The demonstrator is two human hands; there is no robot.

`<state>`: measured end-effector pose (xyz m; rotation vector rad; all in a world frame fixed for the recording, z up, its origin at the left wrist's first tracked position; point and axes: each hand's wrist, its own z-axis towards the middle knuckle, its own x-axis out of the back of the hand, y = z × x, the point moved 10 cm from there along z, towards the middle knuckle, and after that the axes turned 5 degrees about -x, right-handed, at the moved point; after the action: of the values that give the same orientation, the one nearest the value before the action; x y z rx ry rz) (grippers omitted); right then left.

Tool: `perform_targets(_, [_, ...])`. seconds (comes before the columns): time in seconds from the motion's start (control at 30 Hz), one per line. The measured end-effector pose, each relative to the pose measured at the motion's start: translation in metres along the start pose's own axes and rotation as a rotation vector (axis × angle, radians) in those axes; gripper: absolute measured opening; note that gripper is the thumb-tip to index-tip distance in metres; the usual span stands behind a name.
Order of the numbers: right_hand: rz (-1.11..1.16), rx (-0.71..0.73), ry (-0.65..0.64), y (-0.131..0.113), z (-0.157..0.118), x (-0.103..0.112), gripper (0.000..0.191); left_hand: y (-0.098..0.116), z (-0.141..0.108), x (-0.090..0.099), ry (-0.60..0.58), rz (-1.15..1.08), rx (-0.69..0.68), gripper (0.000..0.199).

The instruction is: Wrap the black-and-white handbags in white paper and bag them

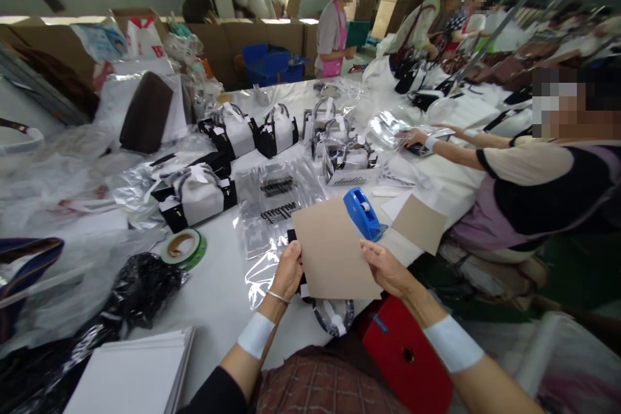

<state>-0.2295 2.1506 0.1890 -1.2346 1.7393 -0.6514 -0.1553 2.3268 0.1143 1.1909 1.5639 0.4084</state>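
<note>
A brown cardboard sheet is held up between both hands at the near edge of the table. My left hand pinches its left edge, and my right hand grips its right edge. Beneath the sheet lies a handbag, mostly hidden; its dark-and-light handles stick out toward me. Clear plastic bags with black print lie flat just beyond my left hand. A blue tape dispenser stands past the sheet's upper right corner, and more cardboard rests to the right.
Several black-and-white handbags stand across the table. Tape rolls, a black plastic bag and a stack of white sheets are at left. A red case sits by my lap. A co-worker's hands handle plastic at right.
</note>
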Motion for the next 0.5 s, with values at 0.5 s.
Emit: perform_targets(0.5, [0.368,0.076,0.113,0.027,-0.001,0.039,0.046,-0.02,0.017,-0.057,-0.027,0.139,0.022,0.044])
